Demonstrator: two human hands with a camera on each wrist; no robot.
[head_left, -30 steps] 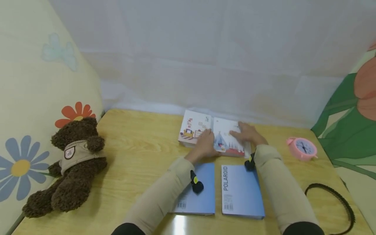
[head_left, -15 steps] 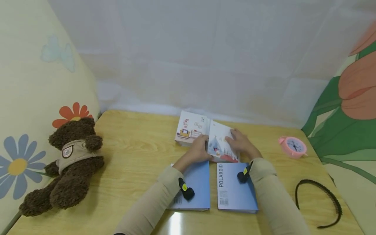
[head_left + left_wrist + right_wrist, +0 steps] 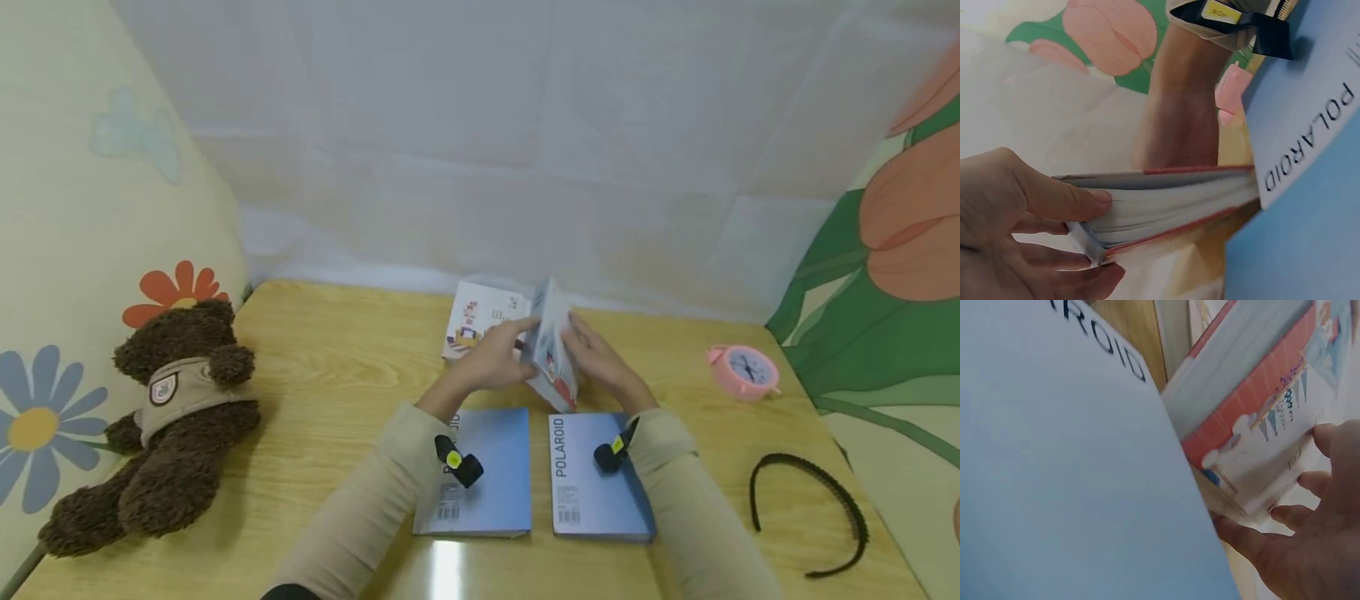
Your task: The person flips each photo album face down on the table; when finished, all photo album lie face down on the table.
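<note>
A thick white photo album (image 3: 555,354) with a tent picture and red edging stands tilted on edge, between both hands in the head view. The left hand (image 3: 495,354) grips its left side; in the left wrist view the thumb (image 3: 1085,201) lies along the page edges and the fingers pass below the cover. On the album's other side is the right hand (image 3: 603,358). Its spread fingertips (image 3: 1313,481) touch the illustrated cover in the right wrist view. A second illustrated album (image 3: 480,308) lies flat just behind the left hand.
Two blue POLAROID albums (image 3: 498,483) lie side by side below the hands. A pink alarm clock (image 3: 744,372) and a black headband (image 3: 821,471) are at the right of the wooden table (image 3: 330,358). A brown teddy bear (image 3: 176,433) leans at the left.
The right-hand illustrated album has come up from lying flat, away from its neighbour, and turned onto its edge. Both hands moved with it. The head view shifted slightly.
</note>
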